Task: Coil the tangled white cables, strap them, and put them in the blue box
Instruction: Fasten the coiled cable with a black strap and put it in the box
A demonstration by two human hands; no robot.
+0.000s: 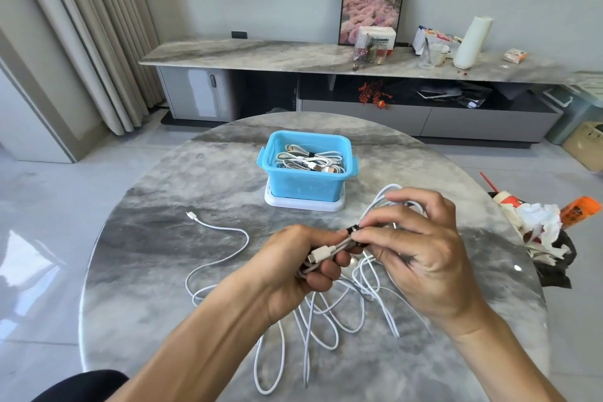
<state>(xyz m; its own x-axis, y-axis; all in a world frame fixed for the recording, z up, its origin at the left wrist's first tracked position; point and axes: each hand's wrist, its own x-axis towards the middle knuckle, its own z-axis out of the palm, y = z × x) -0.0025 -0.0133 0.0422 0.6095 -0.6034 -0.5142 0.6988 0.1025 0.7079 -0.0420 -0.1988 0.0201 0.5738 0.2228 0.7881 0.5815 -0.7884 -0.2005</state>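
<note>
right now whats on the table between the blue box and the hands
In the head view, mostly bare marble table separates the blue box from both hands; only one white cable loop, rising from the right hand, reaches into it.

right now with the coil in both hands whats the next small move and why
Probably finish closing the black strap around the coiled cable. The left hand grips the bundle while the right hand pinches the strap at its middle, so the wrap looks unfinished. The blue box sits just behind, already holding strapped cables; loose white cables wait underneath on the table.
</note>
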